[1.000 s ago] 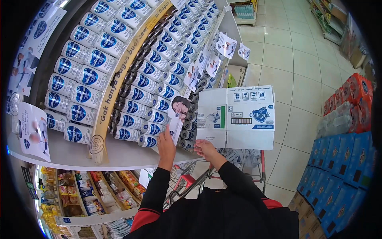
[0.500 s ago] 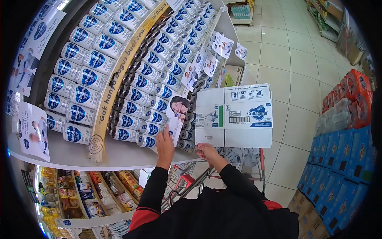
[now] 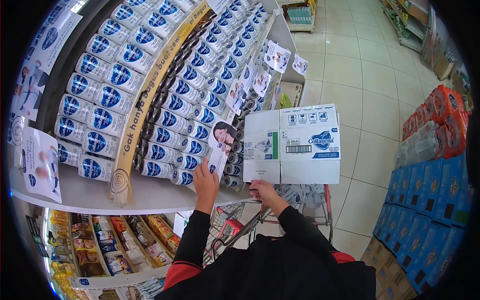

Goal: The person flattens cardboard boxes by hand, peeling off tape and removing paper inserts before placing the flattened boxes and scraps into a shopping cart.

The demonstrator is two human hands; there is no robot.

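My left hand point(image 3: 206, 181) rests with its fingers stretched out at the front row of white cans point(image 3: 182, 176), beside a promo card with a person's picture point(image 3: 218, 159). Its fingertips touch or nearly touch the card's lower edge. My right hand point(image 3: 265, 192) has its fingers curled together just below the near left corner of a white Collagena carton point(image 3: 310, 167). What those fingers pinch, if anything, I cannot make out. The carton lies over a shopping cart point(image 3: 328, 207) that holds clear plastic wrap point(image 3: 307, 194).
Rows of Collagena cans point(image 3: 120, 75) fill the display, divided by a yellow printed strip point(image 3: 142, 107). Snack packs point(image 3: 117, 262) sit on lower shelving at left. Stacked blue cartons point(image 3: 420, 200) and red-wrapped bottles point(image 3: 447, 112) stand to the right of the tiled floor point(image 3: 370, 130).
The view has shifted slightly, so the shelf and carton appear a little further left. My left fingers sit slightly lower against the cans. My right hand remains by the carton's corner.
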